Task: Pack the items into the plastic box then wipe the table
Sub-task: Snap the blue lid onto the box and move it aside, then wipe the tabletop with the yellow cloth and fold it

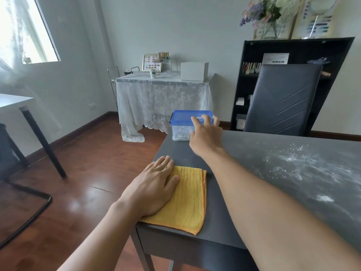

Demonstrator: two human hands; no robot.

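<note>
The left hand (154, 184) lies flat, fingers straight and together, on the left part of a square yellow ribbed cloth (185, 198) spread on the near left corner of the dark grey tabletop (254, 153). The cloth's ribs run away from the person, roughly in line with the left forearm, and its far edge sits just beyond the left fingertips.

The right hand (205, 135) reaches forward past the cloth, fingers spread and only slightly bent, resting on the near right end of a clear plastic box with a blue clip-on lid (185, 122). The thumb lies against the box's clear side wall; whether the fingers actually clamp the lid cannot be told. The box stands upright with its lid on at the far left corner of the tabletop, well beyond the left hand, its long axis running left to right across the view. Small pale items show dimly through its wall.

To the right of the right forearm, white powder (298, 161) is smeared across the tabletop.
</note>
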